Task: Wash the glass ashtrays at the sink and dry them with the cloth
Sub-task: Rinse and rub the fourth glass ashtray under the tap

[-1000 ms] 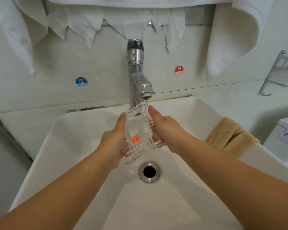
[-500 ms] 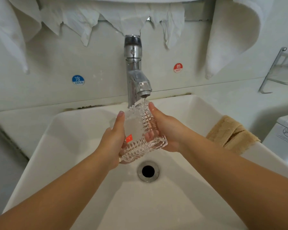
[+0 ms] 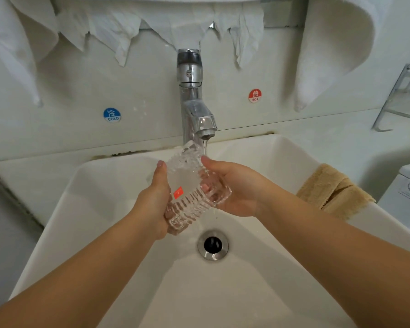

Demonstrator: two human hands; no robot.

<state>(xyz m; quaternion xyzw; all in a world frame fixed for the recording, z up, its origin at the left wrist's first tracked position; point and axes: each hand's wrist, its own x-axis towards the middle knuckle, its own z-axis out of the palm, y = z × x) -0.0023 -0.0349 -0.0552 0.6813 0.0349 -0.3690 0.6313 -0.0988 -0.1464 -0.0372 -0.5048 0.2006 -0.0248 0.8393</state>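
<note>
One blue cold sticker on the wall, then the left hand gripping the near edge of one glass ashtray, tilted on edge over the sink under one running tap. The right hand curls round its other side. One tan cloth lies on the rim, right.

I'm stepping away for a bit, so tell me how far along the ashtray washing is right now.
Early, rinsing stage. Done: nothing visibly finished; no washed ashtray is set aside in view. In hand: the left hand and right hand both hold one glass ashtray tilted under the faucet, water running into the sink. Left: drying it; the tan cloth lies untouched on the sink's right edge. Other ashtrays aren't visible.
</note>
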